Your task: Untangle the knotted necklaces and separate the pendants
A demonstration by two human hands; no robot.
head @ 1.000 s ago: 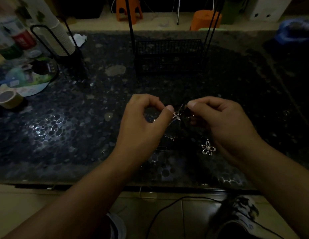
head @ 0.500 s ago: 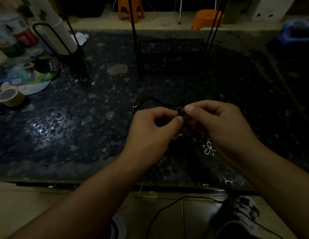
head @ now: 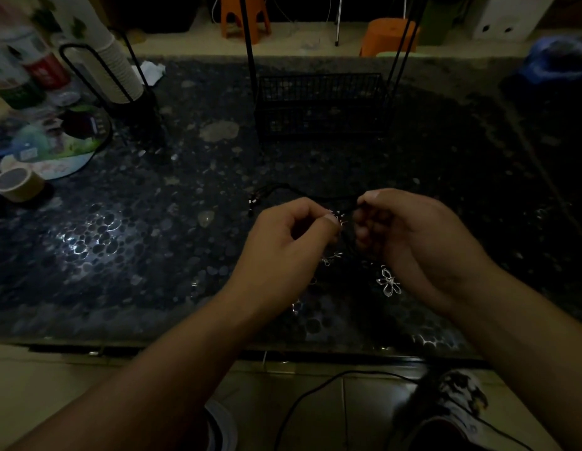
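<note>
While both hands hovered just above the dark pebbled tabletop [head: 127, 242], the tangle of black necklace cords [head: 315, 194] ran between them, its knotted part caught where the two sets of fingers met. The left hand [head: 292, 242] had its thumb and forefinger pressed together, pinching a small silver star-like pendant [head: 337, 217] at the knot. The right hand [head: 410, 236] faced it, fingers curled inward and thumb on top, pinching the cords just beside that pendant. Both wrists were bent slightly, knuckles turned toward each other, forearms coming in from the near edge.

From the pinch, a loop of cord arched away across the tabletop to the left, ending in small metal-tipped ends [head: 252, 203]. Below the hands, a silver open-wire flower pendant [head: 388, 283] lay on the tabletop just beside the right wrist, and another smaller silver pendant [head: 330, 259] showed under the left hand; whether it lay flat or hung could not be told in the dim light.
</note>
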